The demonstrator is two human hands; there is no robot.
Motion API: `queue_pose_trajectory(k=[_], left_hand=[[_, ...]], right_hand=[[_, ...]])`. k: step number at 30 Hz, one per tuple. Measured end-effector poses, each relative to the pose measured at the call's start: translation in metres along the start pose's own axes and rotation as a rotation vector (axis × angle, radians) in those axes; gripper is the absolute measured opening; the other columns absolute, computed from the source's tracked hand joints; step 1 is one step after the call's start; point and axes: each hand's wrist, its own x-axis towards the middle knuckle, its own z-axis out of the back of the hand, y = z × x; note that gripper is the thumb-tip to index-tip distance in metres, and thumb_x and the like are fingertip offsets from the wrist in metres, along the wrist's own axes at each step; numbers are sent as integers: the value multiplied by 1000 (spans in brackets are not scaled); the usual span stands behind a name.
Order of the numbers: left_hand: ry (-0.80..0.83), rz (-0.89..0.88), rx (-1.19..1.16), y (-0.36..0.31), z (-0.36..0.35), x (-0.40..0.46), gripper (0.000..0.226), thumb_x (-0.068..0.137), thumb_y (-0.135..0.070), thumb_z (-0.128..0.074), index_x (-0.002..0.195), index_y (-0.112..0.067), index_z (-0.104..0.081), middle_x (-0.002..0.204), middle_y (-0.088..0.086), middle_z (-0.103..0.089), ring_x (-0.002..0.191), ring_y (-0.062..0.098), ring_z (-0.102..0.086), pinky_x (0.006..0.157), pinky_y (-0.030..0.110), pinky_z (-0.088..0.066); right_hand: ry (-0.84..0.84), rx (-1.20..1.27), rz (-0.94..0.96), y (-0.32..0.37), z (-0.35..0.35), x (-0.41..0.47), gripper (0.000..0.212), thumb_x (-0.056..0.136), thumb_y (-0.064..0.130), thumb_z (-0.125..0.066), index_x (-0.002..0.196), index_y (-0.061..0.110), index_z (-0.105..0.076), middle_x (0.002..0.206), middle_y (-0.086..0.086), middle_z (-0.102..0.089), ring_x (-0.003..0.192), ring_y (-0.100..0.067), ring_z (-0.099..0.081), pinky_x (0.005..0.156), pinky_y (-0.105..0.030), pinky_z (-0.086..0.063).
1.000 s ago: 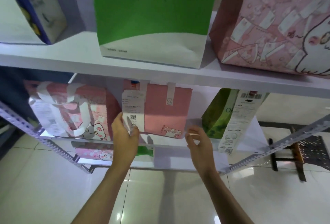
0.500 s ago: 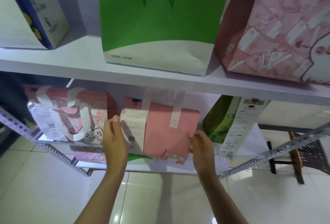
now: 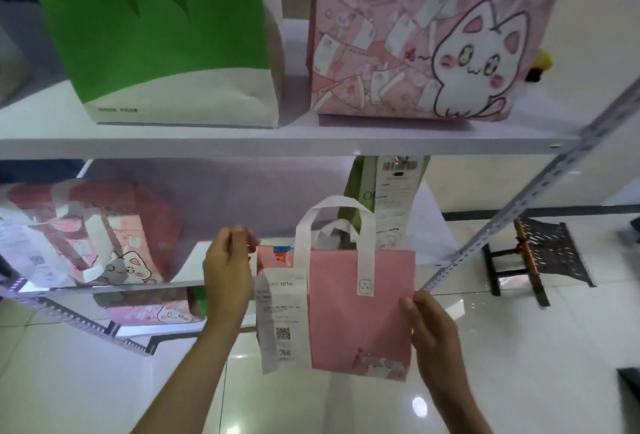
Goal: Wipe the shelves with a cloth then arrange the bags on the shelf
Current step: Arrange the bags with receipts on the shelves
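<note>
A small pink bag [image 3: 346, 312] with white handles and a long receipt [image 3: 282, 319] hangs in the air in front of the middle shelf [image 3: 121, 286]. My right hand [image 3: 433, 329] grips its lower right edge. My left hand [image 3: 227, 274] has curled fingers that pinch the bag's upper left corner. On the upper shelf [image 3: 277, 143] stand a green and white pizza bag [image 3: 156, 35] and a large pink cat bag [image 3: 415, 35]. Another pink cat bag [image 3: 86, 236] lies on the middle shelf at the left, and an olive green bag [image 3: 360, 188] stands at its right.
A perforated metal upright [image 3: 554, 184] slants along the rack's right side. A dark stool [image 3: 540, 253] stands on the tiled floor beyond it. On the bottom shelf lies one more pink bag [image 3: 156, 312]. No cloth is in view.
Both hands took the small pink bag off the middle shelf and drew it out and to the right. Its handles now stand up. The view shifted right.
</note>
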Motion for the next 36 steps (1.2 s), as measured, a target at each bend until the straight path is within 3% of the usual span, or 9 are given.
queue_pose_trajectory(k=[5,7,10,12,15,19,28,32,36], left_hand=[[178,-142,56,-43,-86,-14,11,101,-26,-56,103,-18,-62,98,-7,-66,93,10,-62,82,25,-50],[204,-156,61,-58,-121,-12,15,99,-28,-61,111,-19,-60,107,-5,-65,100,14,-62,88,29,-51],[264,-140,180,-72,-163,-3,42,90,-43,-70,122,-20,-56,122,1,-64,111,20,-60,93,40,-54],[278,-153,272,-75,-181,-1,43,87,-50,-70,118,-22,-59,119,0,-66,109,24,-62,90,45,-56],[195,-168,290,-78,-192,-2,21,93,-40,-67,103,-22,-65,107,-3,-71,95,23,-68,80,42,-59],[99,-161,255,-74,-183,9,12,96,-27,-65,88,-18,-66,96,-3,-74,87,20,-69,73,32,-54],[-19,-53,0,-44,-114,33,23,96,-21,-63,76,-29,-56,89,3,-74,86,24,-72,82,50,-62],[-104,-73,-3,-44,-77,39,13,96,-13,-61,87,-20,-57,93,5,-72,92,27,-70,85,43,-59],[-141,-60,-21,-38,-42,50,14,91,-2,-56,89,-16,-57,86,3,-70,85,27,-69,84,52,-58]], right_hand=[[-29,-57,-5,-4,57,-3,33,100,36,-62,84,7,-65,74,-11,-65,63,-15,-54,57,-28,-40],[-41,-60,2,-5,75,-3,42,95,44,-61,82,4,-61,73,-15,-61,62,-14,-50,54,-25,-36],[-55,-29,-36,-7,98,0,42,97,42,-65,83,3,-62,76,-17,-62,62,-23,-52,58,-31,-38],[-47,-8,-51,-7,108,2,36,96,34,-63,82,1,-61,76,-19,-61,63,-20,-51,58,-31,-37],[-17,6,-45,-6,119,4,34,92,33,-60,82,0,-63,73,-17,-60,63,-13,-50,55,-25,-36],[48,12,-38,-9,127,3,31,93,29,-60,82,0,-64,75,-17,-61,64,-12,-51,56,-25,-37],[106,13,-1,-1,116,8,24,94,23,-58,84,5,-72,80,-10,-72,66,-12,-61,57,-18,-44],[107,-3,26,4,104,18,30,94,31,-56,87,5,-69,78,-11,-69,68,-29,-60,59,-31,-45],[62,62,16,17,90,31,26,92,32,-57,84,11,-70,78,-8,-69,68,-22,-58,57,-22,-48]])
